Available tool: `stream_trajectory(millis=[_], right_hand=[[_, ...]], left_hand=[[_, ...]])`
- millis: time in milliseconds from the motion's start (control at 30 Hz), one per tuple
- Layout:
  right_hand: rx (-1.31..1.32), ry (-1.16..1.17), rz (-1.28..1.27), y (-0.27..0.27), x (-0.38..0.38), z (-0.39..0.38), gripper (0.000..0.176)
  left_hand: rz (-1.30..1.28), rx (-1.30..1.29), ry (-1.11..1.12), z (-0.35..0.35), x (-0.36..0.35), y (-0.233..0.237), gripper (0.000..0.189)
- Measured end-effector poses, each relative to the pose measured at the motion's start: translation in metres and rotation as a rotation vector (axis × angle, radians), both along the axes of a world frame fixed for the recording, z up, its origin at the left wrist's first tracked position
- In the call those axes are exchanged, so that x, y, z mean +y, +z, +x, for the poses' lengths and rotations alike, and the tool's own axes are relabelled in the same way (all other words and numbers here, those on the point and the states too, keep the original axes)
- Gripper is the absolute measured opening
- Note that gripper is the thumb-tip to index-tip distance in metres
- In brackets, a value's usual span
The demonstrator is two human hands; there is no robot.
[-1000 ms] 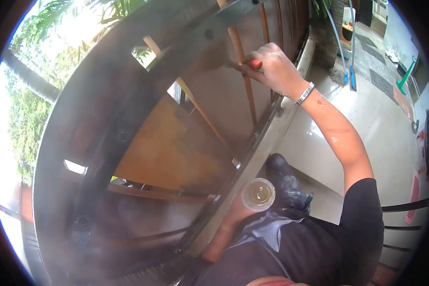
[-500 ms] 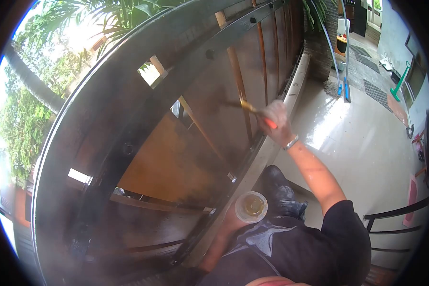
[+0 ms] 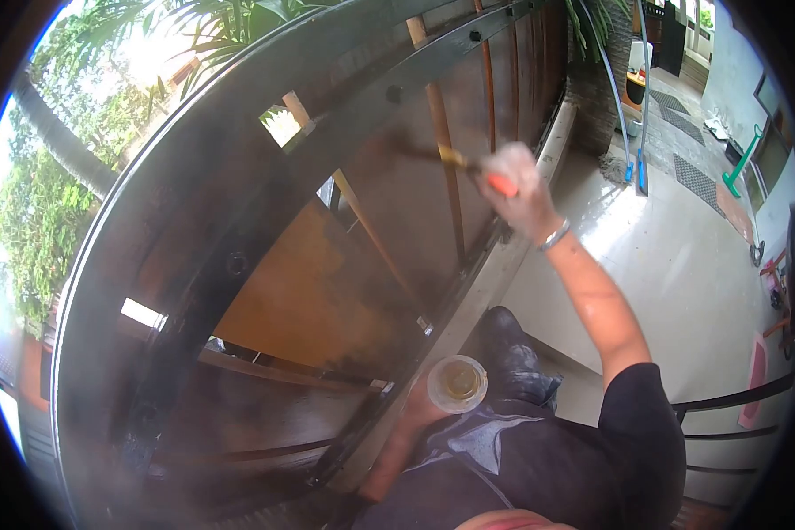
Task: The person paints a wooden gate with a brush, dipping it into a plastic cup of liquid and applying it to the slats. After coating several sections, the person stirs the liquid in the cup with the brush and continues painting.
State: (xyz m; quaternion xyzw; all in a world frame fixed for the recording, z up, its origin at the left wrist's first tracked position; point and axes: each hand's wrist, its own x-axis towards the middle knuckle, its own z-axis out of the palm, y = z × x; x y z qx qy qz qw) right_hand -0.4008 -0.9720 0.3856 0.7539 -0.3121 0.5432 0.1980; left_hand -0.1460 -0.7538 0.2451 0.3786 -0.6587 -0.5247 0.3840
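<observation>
My right hand (image 3: pixel 517 196) is closed round the orange handle of a paintbrush (image 3: pixel 455 157). The brush's dark bristles are blurred against the brown panel of a dark gate (image 3: pixel 362 132) with wooden slats. Low in the view, my left hand (image 3: pixel 422 402) grips a clear round cup (image 3: pixel 457 384) with some yellowish liquid in it. The cup is upright beside the gate's lower edge, above my lap. Part of the panel is lighter orange-brown, with darker patches along its edge.
A pale ledge (image 3: pixel 477 309) runs along the gate's foot. Mops with blue heads (image 3: pixel 641 172) lean at the back. A green-handled tool (image 3: pixel 745 163) stands by the right wall. A black metal rail (image 3: pixel 738 399) is at the lower right, and plants (image 3: pixel 35 212) grow beyond the gate.
My right hand and the brush have moved up a little, with the hand also slightly to the right. The cup in my left hand has shifted slightly left.
</observation>
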Motion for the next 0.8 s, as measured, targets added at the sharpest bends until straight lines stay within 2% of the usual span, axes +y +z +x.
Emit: stream_trajectory(millis=[100,167,233,333,433,567,667,700,800], right_hand=[[0.015,0.019,-0.261,0.072,-0.005,0.0,0.025],[0.022,0.008,-0.349,0.081,-0.005,0.001,0.026],[0.02,-0.011,-0.374,0.064,-0.006,0.003,0.027],[0.04,0.001,-0.218,-0.002,0.005,0.008,0.032],[0.108,0.003,0.076,-0.086,0.012,0.011,0.03],[0.102,-0.01,0.425,-0.18,0.011,0.012,0.021],[0.081,0.015,0.503,-0.199,0.0,0.004,0.016],[0.098,0.03,0.519,-0.192,-0.001,0.001,0.02],[0.118,0.021,0.348,-0.128,0.001,-0.002,0.021]], left_hand=[[0.027,-0.008,-0.004,-0.002,0.0,-0.005,0.063],[0.026,-0.019,-0.004,-0.005,0.001,-0.005,0.063],[0.028,-0.036,-0.009,-0.006,0.002,0.002,0.062],[0.052,0.032,0.043,-0.008,0.006,0.001,0.061],[0.088,-0.042,-0.004,-0.003,0.005,0.01,0.061],[0.024,-0.019,0.034,0.002,0.008,-0.008,0.061],[0.005,-0.058,0.063,0.004,0.012,-0.01,0.064],[-0.005,-0.078,0.073,0.004,0.013,-0.015,0.065],[-0.024,-0.093,0.104,0.006,0.016,-0.033,0.068]])
